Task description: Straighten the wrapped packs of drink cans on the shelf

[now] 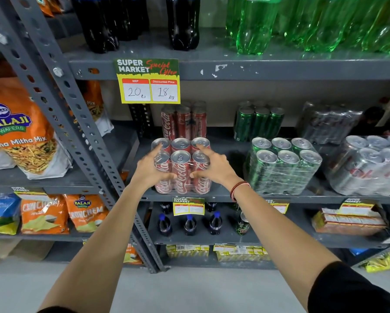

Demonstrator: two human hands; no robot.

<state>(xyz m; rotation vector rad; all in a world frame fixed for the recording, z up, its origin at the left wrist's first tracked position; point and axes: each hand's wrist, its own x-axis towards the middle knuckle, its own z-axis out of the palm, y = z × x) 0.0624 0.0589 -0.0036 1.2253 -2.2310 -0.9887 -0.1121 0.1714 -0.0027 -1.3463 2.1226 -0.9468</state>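
Plastic film binds six red cans into the red pack [182, 168], which stands at the front edge of the middle shelf [223, 195], at about 12 o'clock from the wearer. It is clasped from both sides: the left hand [152, 169] is pressed to its 9 o'clock flank and the right hand [214, 167] to its 3 o'clock flank, thumbs across the front and forefingers laid over the can tops. Full cans would make such a pack heavy and stiff, so it is probably better slid and turned on the shelf than lifted. The film looks smooth and likely slippery, and it could tear if pinched, so pressure is best put on the can walls low down. At 3 o'clock from it, the green pack [282, 166] is seen skewed, and beyond that the silver pack [370, 163] leans.
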